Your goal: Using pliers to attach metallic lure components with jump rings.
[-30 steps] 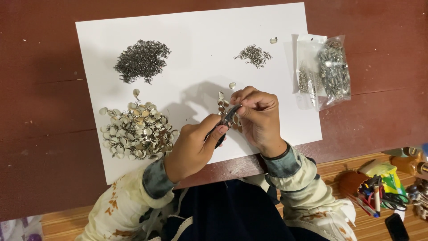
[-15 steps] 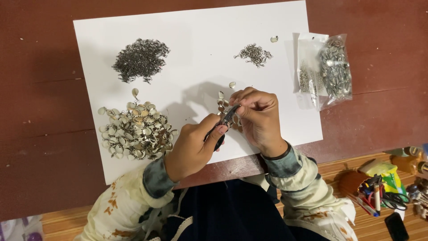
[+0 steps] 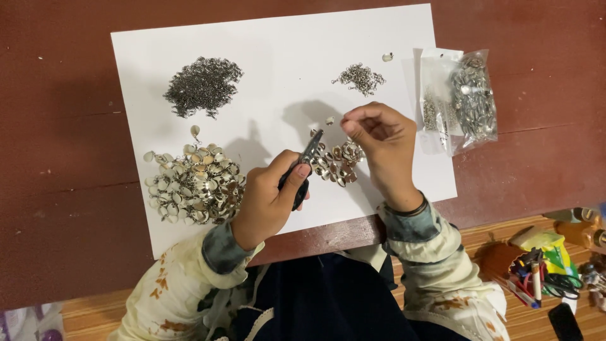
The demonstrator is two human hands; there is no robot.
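- Head view: my left hand (image 3: 268, 202) is wrapped tight around the dark handles of small pliers (image 3: 304, 165), whose tips point up and away from me toward a loose cluster of shell-like pieces (image 3: 334, 161) near the middle of the white sheet (image 3: 284, 38).
- My right hand (image 3: 382, 142) hovers just above that cluster, thumb and fingertips pinched together; whatever sits between them is too small for me to make out.
- The sheet lies on the dark red desk (image 3: 63, 126), its near edge close to the desk's near edge.
- Toward the sheet's near left corner sits a big pile of pale shell pieces (image 3: 192, 183), just beside my left wrist.
- At the far left of the sheet is a dark heap of tiny metal rings (image 3: 203, 85); a smaller heap of rings (image 3: 360, 77) lies at the far right.
- Clear plastic bags of metal parts (image 3: 464, 98) rest across the sheet's right edge, well apart from both hands.
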